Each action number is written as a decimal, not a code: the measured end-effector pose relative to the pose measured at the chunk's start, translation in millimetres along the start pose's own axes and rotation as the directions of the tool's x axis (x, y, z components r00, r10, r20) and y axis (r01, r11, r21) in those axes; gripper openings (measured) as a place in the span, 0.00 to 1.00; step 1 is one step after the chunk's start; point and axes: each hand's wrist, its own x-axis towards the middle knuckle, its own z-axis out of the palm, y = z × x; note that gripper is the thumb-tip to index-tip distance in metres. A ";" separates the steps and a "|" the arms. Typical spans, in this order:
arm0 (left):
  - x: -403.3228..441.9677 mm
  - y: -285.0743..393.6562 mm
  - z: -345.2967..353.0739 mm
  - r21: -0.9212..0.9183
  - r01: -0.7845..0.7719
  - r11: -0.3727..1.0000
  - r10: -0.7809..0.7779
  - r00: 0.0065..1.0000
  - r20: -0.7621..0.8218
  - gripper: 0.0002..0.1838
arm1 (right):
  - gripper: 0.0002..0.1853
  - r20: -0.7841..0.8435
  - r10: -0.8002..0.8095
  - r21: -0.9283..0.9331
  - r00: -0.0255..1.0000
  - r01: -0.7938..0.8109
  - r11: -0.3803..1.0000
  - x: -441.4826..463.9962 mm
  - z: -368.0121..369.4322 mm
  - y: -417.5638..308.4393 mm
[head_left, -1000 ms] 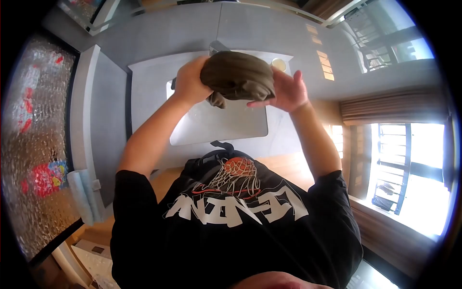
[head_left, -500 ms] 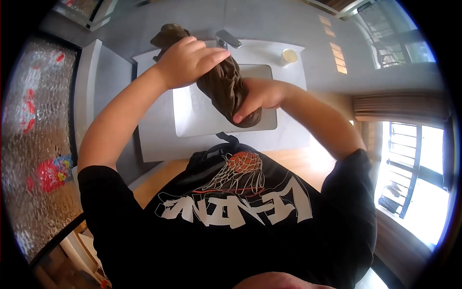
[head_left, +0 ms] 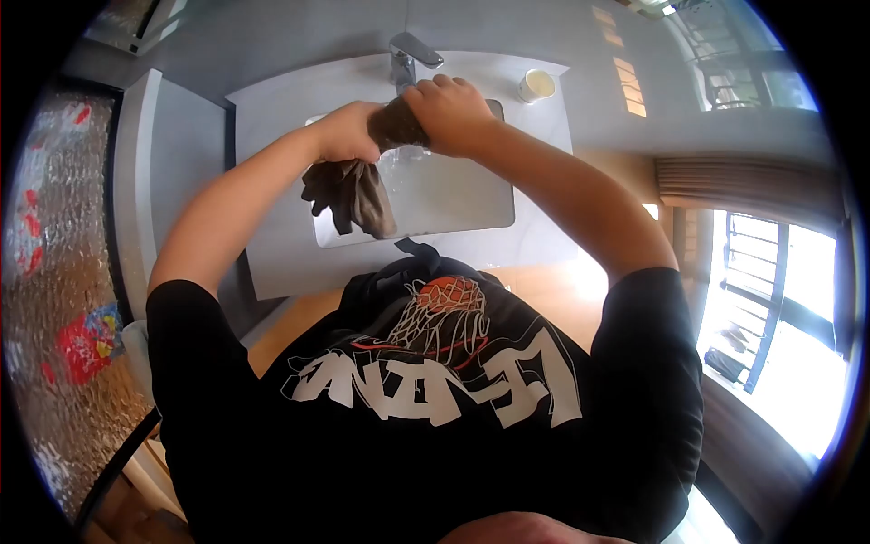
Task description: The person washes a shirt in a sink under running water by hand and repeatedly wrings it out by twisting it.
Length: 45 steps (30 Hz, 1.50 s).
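Note:
A dark brown cloth (head_left: 399, 125) is bunched and twisted between my two hands over the white sink basin (head_left: 453, 195). My left hand (head_left: 347, 131) is closed round it, and a loose, folded end hangs below that hand over the basin's left side. Gripping the other end is my right hand (head_left: 451, 113), its fingers wrapped over the cloth just in front of the chrome faucet (head_left: 417, 56). Under the hands, water or wet shine shows in the basin.
A pale cup (head_left: 536, 86) stands on the countertop (head_left: 281, 245) to the right of the faucet. Textured glass (head_left: 72, 208) fills the left side. On the right, a barred window (head_left: 752, 281) lets in bright light, with a brown blind (head_left: 748, 181) above it.
The cloth has turned from a long diagonal roll to a shorter, nearly level twist. My right hand has moved up towards the faucet, and the cloth's loose end now hangs below my left hand.

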 end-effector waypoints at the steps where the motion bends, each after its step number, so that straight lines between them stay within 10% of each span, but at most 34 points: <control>1: 0.7 -2.6 2.4 -0.030 0.009 1.000 -0.010 1.000 -0.024 0.23 | 0.22 -0.005 0.008 0.027 1.000 -0.008 1.000 0.2 4.9 0.9; 8: -0.2 -9.9 24.2 -0.088 -0.146 0.985 0.108 0.935 -0.336 0.23 | 0.37 -0.257 0.277 0.454 0.926 -0.138 0.881 -19.3 2.3 6.0; 14: -20.9 14.2 40.6 -0.246 -0.310 0.918 0.160 0.859 -0.486 0.28 | 0.58 -0.314 0.552 0.943 0.773 0.188 0.273 -45.8 31.5 8.3; 18: -22.1 24.2 45.9 -0.295 -0.425 0.856 0.255 0.842 -0.475 0.33 | 0.50 -0.175 0.403 0.908 0.898 0.306 -0.287 -37.0 26.4 -2.9; 21: -19.2 32.6 58.4 -0.198 -0.367 0.909 0.234 0.842 -0.487 0.39 | 0.35 -0.030 0.315 0.889 0.949 0.170 -0.426 -31.2 -12.1 -4.8; 25: -29.1 43.2 71.1 0.134 -0.064 0.989 0.136 0.754 -0.643 0.45 | 0.27 -0.108 0.560 0.992 0.821 0.128 0.004 -21.4 -41.6 -26.4; 31: -38.1 4.6 65.7 0.197 -0.314 0.929 0.361 0.644 -0.674 0.32 | 0.38 -0.152 0.297 0.988 0.943 0.149 0.033 -20.3 -46.5 -14.2; 35: -53.2 -4.6 47.6 -0.106 -0.417 0.903 0.218 0.655 -0.723 0.20 | 0.43 0.001 0.298 0.922 0.955 -0.116 0.369 -23.7 -34.5 8.6; 42: -89.0 16.9 21.3 -0.470 -0.397 0.789 -0.071 0.700 -0.710 0.15 | 0.34 0.090 0.407 0.759 0.909 -0.327 0.563 -43.4 1.7 16.2; 45: -97.2 42.3 12.8 -0.497 -0.392 0.774 0.031 0.808 -0.589 0.18 | 0.29 0.040 0.399 0.675 0.916 -0.319 0.665 -54.1 24.3 21.1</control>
